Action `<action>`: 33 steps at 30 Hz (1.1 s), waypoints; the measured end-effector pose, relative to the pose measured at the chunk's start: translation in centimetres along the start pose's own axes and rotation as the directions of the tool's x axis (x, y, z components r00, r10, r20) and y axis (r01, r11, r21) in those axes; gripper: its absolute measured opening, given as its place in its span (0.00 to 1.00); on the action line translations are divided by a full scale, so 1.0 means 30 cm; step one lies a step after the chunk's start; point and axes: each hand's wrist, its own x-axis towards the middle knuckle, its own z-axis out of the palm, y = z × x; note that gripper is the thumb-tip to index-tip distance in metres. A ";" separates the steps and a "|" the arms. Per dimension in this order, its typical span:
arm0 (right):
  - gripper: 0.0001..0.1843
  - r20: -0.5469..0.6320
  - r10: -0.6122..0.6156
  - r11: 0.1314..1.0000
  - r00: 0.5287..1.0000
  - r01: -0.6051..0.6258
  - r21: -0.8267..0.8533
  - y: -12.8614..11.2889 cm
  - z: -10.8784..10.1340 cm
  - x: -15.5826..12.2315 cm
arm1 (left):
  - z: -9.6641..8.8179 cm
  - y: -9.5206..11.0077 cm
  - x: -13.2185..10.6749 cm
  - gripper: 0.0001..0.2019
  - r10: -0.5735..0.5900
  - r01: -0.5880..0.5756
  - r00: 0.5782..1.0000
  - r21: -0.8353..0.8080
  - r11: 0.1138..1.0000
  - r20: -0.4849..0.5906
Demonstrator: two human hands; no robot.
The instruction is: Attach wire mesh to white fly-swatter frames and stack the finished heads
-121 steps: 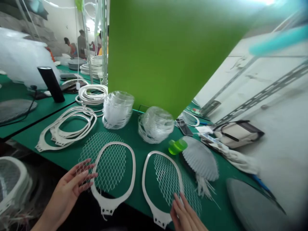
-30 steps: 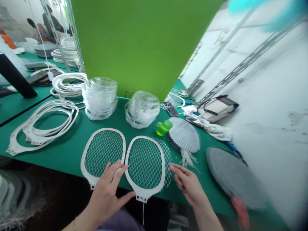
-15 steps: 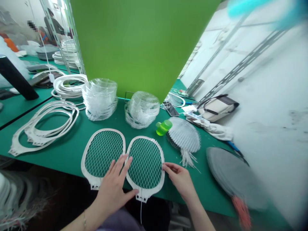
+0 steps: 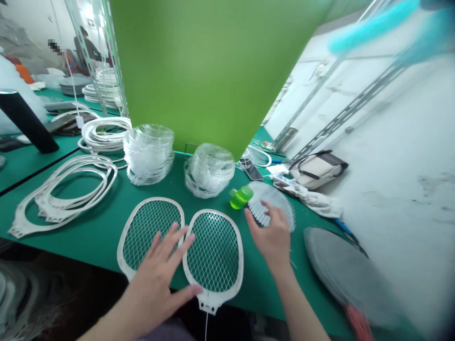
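Two white oval racket frames with mesh lie side by side at the near edge of the green table (image 4: 95, 227): the left frame (image 4: 142, 222) and the right frame (image 4: 227, 251). My left hand (image 4: 156, 279) lies flat with fingers spread across the gap between them, touching both. My right hand (image 4: 272, 234) reaches over a stack of white mesh pieces (image 4: 280, 203) to the right of the frames, fingers curled above the top sheet. A small green bottle (image 4: 241, 196) lies just behind.
Empty white frames (image 4: 60, 189) are piled at the left, with more coiled rings (image 4: 103, 132) behind. Two stacks of clear plastic shells (image 4: 149, 151) (image 4: 209, 168) stand before a green board (image 4: 206, 66). A grey mesh pile (image 4: 348, 274), a bag (image 4: 316, 168) and a phone (image 4: 250, 169) lie to the right.
My right hand left the right frame's edge and moved up and right to the white mesh stack. My left hand stayed spread on the two frames.
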 end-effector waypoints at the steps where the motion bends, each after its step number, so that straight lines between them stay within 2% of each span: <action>1: 0.36 -0.004 0.026 0.999 1.000 -0.026 -0.021 0.012 0.018 0.063 | -0.062 -0.026 0.028 0.36 -0.012 0.014 0.997 0.027 1.000 -0.073; 3: 0.37 0.155 0.029 0.998 0.987 -0.020 -0.063 0.040 0.061 0.178 | -0.181 -0.110 0.105 0.33 -0.027 0.049 0.979 0.105 0.993 -0.203; 5: 0.31 0.323 -0.001 0.997 0.947 0.026 -0.076 0.065 0.108 0.268 | -0.275 -0.231 0.200 0.32 -0.026 0.084 0.956 0.188 0.979 -0.292; 6: 0.28 0.360 -0.010 0.996 0.933 0.041 -0.080 0.075 0.129 0.303 | -0.309 -0.301 0.249 0.31 -0.006 0.088 0.938 0.224 0.971 -0.346; 7: 0.26 0.366 -0.008 0.995 0.931 0.043 -0.089 0.083 0.149 0.332 | -0.334 -0.374 0.296 0.30 -0.012 0.107 0.937 0.256 0.961 -0.349; 9: 0.25 0.352 0.018 0.992 0.936 0.026 -0.121 0.091 0.176 0.379 | -0.362 -0.514 0.374 0.29 -0.023 0.128 0.947 0.310 0.942 -0.320; 11: 0.25 0.352 0.048 0.987 0.935 0.010 -0.161 0.085 0.188 0.414 | -0.372 -0.626 0.427 0.29 -0.054 0.149 0.959 0.334 0.931 -0.277; 14: 0.33 0.340 0.093 0.975 0.936 -0.015 -0.223 0.039 0.182 0.451 | -0.374 -0.718 0.460 0.25 -0.091 0.161 0.972 0.326 0.931 -0.218; 16: 0.41 0.291 0.056 0.965 0.955 0.023 -0.261 -0.022 0.173 0.469 | -0.376 -0.735 0.463 0.22 -0.084 0.145 0.978 0.328 0.934 -0.193; 18: 0.41 0.309 -0.089 0.946 0.947 0.178 -0.272 -0.097 0.173 0.479 | -0.382 -0.734 0.463 0.20 -0.063 0.125 0.980 0.341 0.932 -0.187; 20: 0.32 0.410 -0.237 0.902 0.881 0.356 -0.244 -0.167 0.184 0.481 | -0.392 -0.729 0.465 0.18 -0.038 0.105 0.981 0.352 0.930 -0.191; 21: 0.28 0.464 -0.273 0.885 0.843 0.410 -0.223 -0.193 0.192 0.480 | -0.399 -0.728 0.467 0.17 -0.024 0.093 0.981 0.356 0.930 -0.193; 23: 0.21 0.530 -0.288 0.871 0.797 0.448 -0.202 -0.221 0.206 0.474 | -0.417 -0.726 0.471 0.17 0.012 0.063 0.979 0.361 0.930 -0.202; 25: 0.19 0.561 -0.296 0.865 0.773 0.467 -0.187 -0.218 0.210 0.468 | -0.445 -0.715 0.470 0.18 0.055 0.035 0.971 0.365 0.930 -0.232; 28: 0.17 0.599 -0.350 0.845 0.720 0.519 -0.130 -0.191 0.192 0.471 | -0.500 -0.655 0.440 0.20 0.106 0.028 0.936 0.369 0.929 -0.336; 30: 0.15 0.600 -0.392 0.832 0.698 0.547 -0.092 -0.184 0.171 0.480 | -0.535 -0.573 0.395 0.18 0.170 0.039 0.856 0.387 0.921 -0.489; 31: 0.15 0.590 -0.407 0.829 0.698 0.553 -0.083 -0.186 0.159 0.484 | -0.547 -0.522 0.365 0.15 0.237 0.042 0.767 0.415 0.909 -0.596; 32: 0.16 0.574 -0.414 0.828 0.706 0.555 -0.085 -0.191 0.146 0.487 | -0.552 -0.467 0.330 0.14 0.311 0.045 0.656 0.446 0.894 -0.688; 33: 0.17 0.540 -0.424 0.828 0.727 0.553 -0.094 -0.196 0.132 0.485 | -0.550 -0.412 0.291 0.17 0.381 0.034 0.565 0.482 0.875 -0.732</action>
